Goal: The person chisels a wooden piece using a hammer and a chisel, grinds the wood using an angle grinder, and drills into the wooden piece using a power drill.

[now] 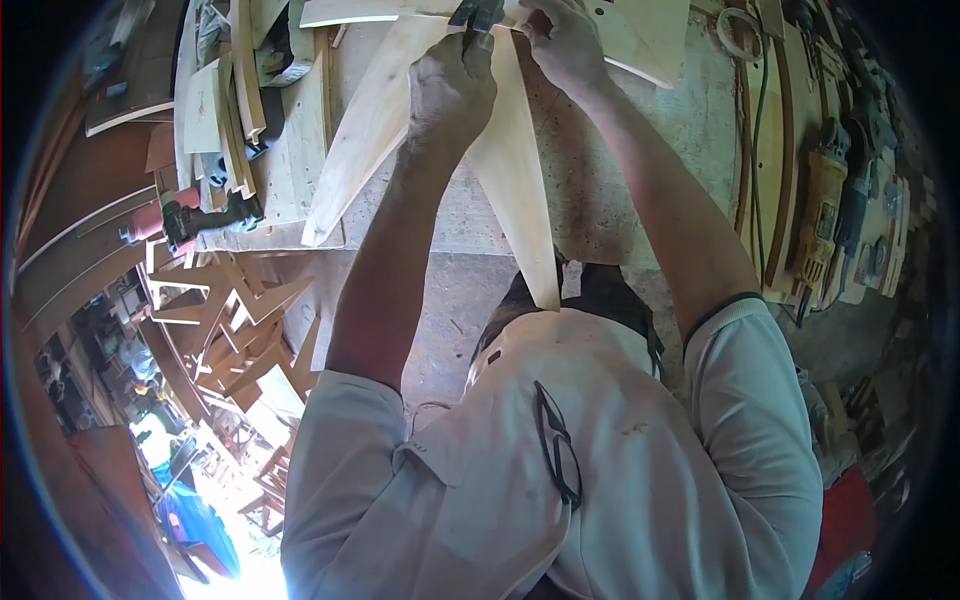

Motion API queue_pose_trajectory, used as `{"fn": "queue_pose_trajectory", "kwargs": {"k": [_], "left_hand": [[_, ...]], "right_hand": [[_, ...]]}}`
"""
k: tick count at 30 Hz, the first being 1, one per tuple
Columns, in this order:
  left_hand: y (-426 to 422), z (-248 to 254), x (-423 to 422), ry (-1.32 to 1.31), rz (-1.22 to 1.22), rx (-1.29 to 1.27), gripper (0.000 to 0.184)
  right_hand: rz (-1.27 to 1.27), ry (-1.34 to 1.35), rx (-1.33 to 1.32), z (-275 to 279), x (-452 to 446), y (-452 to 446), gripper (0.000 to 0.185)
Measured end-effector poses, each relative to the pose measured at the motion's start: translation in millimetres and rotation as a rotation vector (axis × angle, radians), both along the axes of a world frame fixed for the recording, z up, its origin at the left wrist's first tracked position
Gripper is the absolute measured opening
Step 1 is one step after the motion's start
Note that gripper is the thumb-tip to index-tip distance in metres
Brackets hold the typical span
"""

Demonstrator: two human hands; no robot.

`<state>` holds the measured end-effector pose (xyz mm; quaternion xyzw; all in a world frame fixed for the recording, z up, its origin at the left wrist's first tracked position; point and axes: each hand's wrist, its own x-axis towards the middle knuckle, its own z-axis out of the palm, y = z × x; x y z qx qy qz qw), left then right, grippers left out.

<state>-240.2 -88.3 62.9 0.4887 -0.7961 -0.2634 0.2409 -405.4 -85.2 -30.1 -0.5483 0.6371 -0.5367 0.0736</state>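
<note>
From here I can't identify the dark object [477, 14] in the left hand [453, 90], since the top edge crops it and the right hand [566, 45], and lower-left glare blurs the blue item [203, 525].

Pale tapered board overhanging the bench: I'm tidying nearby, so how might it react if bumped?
The tapered board is probably stiff, looking like wood. Its overhanging tip might swing sideways, though the left hand near its other end could steady it.

Your two pale wooden boards [512, 165] fan out toward you, tapering to narrow tips, one poking past the edge of the counter [615, 215]. Dark tool [477, 14] up top, partly out of view.
</note>
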Motion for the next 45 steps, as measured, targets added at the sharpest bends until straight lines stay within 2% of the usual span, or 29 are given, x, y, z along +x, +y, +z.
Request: {"fn": "queue_pose_trajectory", "kwargs": {"k": [3,12,21,24,27,30,36,39,42,45], "left_hand": [[2,5,-3,-0.025,0.009,0.052,0.03],[-5,-10,1,-0.023,-0.003,0.007,0.032],[-5,3,0,-0.046,0.001,0.073,0.031],[-5,4,0,0.027,-0.043,-0.056,0.029],[-4,-4,-1,0.051,-0.067,-0.139,0.024],[-9,-11,2,-0.049,-0.079,-0.083,0.02],[-7,-14,4,0.109,-0.131,-0.268,0.023],[-9,-14,2,-0.084,-0.116,-0.187,0.024],[-8,-7,2,-0.01,-0.092,-0.14,0.025],[-1,-7,2,0.044,-0.064,-0.161,0.025]], "right_hand": [[-0.03,-0.015,-0.078,1,4,-2,0.016],[-0.043,-0.026,0.052,-2,8,-4,0.011],[-0.071,0.0,-0.009,-6,8,-9,0.007],[0.017,0.001,0.176,4,1,-9,0.012],[-0.027,0.018,0.03,-2,4,-9,0.015],[-0.058,-0.008,-0.097,-8,6,-13,0.013],[-0.075,0.075,0.116,-3,6,-10,0.006],[-0.085,0.025,-0.043,-6,8,-12,0.005],[-0.135,0.073,-0.068,-9,10,-12,0.005],[-0.036,0.105,0.079,-5,2,-11,0.005]]}}
